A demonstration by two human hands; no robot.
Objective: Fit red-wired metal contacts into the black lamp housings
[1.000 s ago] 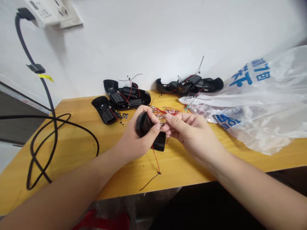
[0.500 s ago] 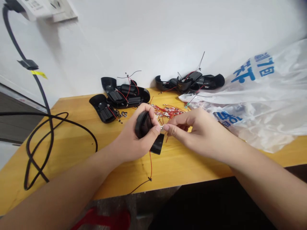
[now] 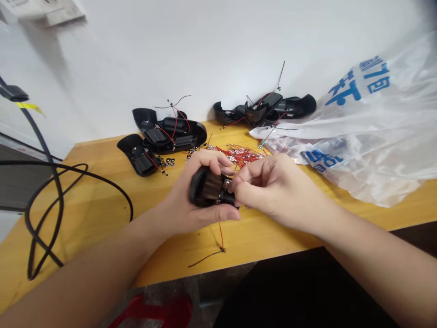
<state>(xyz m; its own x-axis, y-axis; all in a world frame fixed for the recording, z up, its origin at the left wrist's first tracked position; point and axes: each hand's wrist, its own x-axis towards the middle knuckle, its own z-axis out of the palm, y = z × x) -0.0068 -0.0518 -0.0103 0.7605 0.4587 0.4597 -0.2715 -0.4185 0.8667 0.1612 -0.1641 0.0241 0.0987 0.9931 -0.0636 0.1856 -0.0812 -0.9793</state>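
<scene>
My left hand [image 3: 201, 196] is wrapped round a black plastic housing [image 3: 208, 186], its hollow inner side turned up. From under the housing a thin red wire [image 3: 221, 234] hangs down to a small dark joint and a black wire end near the table's front edge. The thumb and fingers of my right hand [image 3: 266, 184] pinch a small metal contact plate [image 3: 226, 183] at the housing's right part. My fingertips hide part of the plate and that end of the housing.
A pile of red wires with metal tabs [image 3: 242, 155] lies behind my hands. Black housings [image 3: 170, 132] with wires stand at the back left, more housings [image 3: 264, 109] at the back right. A plastic bag [image 3: 368, 136] lies right; a black cable [image 3: 59, 196] loops left.
The housing has been turned so its hollow inside faces up. My right hand has brought the small metal plate from beside my left thumb into the housing. The view has shifted slightly.
</scene>
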